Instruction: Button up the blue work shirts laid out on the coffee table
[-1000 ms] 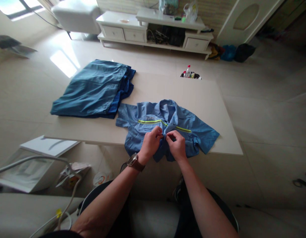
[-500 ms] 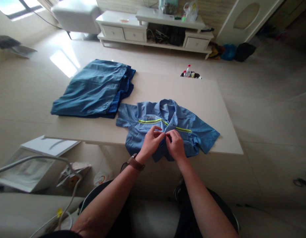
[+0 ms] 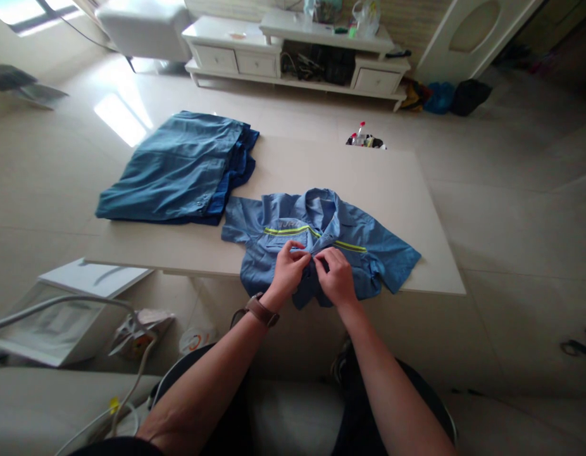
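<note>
A blue short-sleeved shirt point(image 3: 283, 221) with yellow-green stripes across the chest lies front up, its collar pointing away from me and its lower part at the table's near edge. My left hand point(image 3: 292, 269), with a brown-strapped watch on the wrist, pinches the shirt's front placket. Close beside it, my right hand point(image 3: 335, 273) has thumb and forefinger pinched on the opposite front edge. The fingertips of both hands nearly meet; any button between them is too small to make out.
Folded blue garments point(image 3: 174, 168) are stacked on the left of the white table point(image 3: 369, 183). Bottles with red caps point(image 3: 361, 134) show beyond the far edge. A white TV cabinet point(image 3: 255, 57) stands behind. A grey hose point(image 3: 65, 301) curves at the lower left.
My left fingertips have shifted slightly left, opening a small gap from the right ones. The shirt and the folded stack stay where they were.
</note>
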`<state>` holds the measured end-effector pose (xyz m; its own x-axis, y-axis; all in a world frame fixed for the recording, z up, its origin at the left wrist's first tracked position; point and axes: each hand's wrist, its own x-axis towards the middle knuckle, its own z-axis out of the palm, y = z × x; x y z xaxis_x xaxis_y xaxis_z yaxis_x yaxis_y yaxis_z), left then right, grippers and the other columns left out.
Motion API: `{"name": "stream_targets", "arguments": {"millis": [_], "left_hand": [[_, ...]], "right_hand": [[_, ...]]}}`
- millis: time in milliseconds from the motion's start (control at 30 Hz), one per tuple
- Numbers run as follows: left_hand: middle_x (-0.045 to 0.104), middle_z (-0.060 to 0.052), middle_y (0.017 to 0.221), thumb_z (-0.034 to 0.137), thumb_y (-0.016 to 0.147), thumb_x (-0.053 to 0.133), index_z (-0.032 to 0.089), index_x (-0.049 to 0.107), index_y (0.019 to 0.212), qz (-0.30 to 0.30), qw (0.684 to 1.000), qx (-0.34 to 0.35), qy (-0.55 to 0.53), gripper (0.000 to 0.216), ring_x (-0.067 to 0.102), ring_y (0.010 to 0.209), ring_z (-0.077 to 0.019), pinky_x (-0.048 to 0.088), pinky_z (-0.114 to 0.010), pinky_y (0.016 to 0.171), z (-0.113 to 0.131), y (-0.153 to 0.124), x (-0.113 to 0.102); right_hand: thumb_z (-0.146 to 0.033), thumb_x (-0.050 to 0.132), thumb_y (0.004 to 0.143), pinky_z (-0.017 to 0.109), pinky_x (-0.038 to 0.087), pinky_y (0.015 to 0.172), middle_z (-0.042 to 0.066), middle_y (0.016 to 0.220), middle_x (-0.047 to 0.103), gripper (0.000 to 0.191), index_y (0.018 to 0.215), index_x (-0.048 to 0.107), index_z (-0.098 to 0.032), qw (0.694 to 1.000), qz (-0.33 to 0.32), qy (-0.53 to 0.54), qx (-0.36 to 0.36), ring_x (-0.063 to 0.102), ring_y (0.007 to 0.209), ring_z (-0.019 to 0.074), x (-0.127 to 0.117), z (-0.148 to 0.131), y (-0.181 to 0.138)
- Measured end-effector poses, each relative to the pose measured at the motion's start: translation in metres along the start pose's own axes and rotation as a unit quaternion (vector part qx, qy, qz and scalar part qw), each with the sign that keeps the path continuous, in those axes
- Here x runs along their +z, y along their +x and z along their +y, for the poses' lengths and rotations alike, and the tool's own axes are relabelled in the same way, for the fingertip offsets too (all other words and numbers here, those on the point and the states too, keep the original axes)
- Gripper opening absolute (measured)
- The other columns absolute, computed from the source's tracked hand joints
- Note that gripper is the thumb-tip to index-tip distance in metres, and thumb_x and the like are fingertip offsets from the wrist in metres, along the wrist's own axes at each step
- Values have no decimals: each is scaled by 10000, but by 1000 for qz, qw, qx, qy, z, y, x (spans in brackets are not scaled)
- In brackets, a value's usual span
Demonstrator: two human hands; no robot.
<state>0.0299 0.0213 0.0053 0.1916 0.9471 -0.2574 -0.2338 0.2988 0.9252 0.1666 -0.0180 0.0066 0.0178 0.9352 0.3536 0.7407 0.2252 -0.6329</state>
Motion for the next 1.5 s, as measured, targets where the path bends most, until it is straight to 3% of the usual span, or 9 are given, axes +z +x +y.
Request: {"name": "stream_targets", "arguments": {"millis": [200,367,600,833,1067,1233,1367,1500], "left_hand": [[679,29,740,238,676,747,196,545,880,12,1000,1,18,290,609,654,-98,441,-211,633,1,2,2],[677,1,726,194,683,694,156,683,743,1,992,33,123,73,602,699,-117,464,-236,683,5,5,-1],[644,7,698,327,750,741,154,693,754,-45,992,17,117,180,542,653,-111,417,-240,641,6,4,-2],[582,18,690,274,862,664,158,636,739,-40,986,39,157,172,482,659,-110,382,-232,624,-2,6,-2],[494,44,659,178,936,547,178,534,732,1,974,41,224,205,423,641,-113,339,-243,615,-2,4,4],[554,32,714,221,917,579,175,569,774,-26,973,64,220,151,463,674,-115,360,-242,642,1,1,5],[554,41,711,236,833,668,164,593,784,-65,971,59,225,115,474,668,-109,368,-240,636,0,0,4],[537,48,670,182,824,637,155,612,778,-70,963,57,252,59,466,648,-106,356,-240,623,-3,2,3]], "right_hand": [[-183,510,969,358,448,801,53,870,609,149,843,558,-245,998,37,41,39,574,867,232,0,-3,-2],[-200,507,969,356,451,794,51,863,595,133,848,535,-246,996,59,54,50,578,858,230,0,-3,-1],[-187,487,966,368,450,796,60,871,594,145,842,531,-246,997,50,43,41,568,868,236,-2,-4,0],[-177,493,947,370,449,803,60,868,593,144,825,524,-249,996,44,56,46,567,870,238,-2,-5,1],[-264,557,900,346,470,766,45,862,599,82,823,559,-233,976,61,153,145,565,823,215,6,-1,1],[-351,603,845,345,473,778,33,844,620,136,834,600,-215,942,51,236,235,581,812,207,11,12,1],[-388,603,835,347,455,803,31,854,622,174,836,603,-214,939,55,238,242,580,839,209,11,17,1],[-399,612,810,351,441,823,26,843,617,183,811,606,-216,940,54,235,243,567,839,205,11,18,1]]}}
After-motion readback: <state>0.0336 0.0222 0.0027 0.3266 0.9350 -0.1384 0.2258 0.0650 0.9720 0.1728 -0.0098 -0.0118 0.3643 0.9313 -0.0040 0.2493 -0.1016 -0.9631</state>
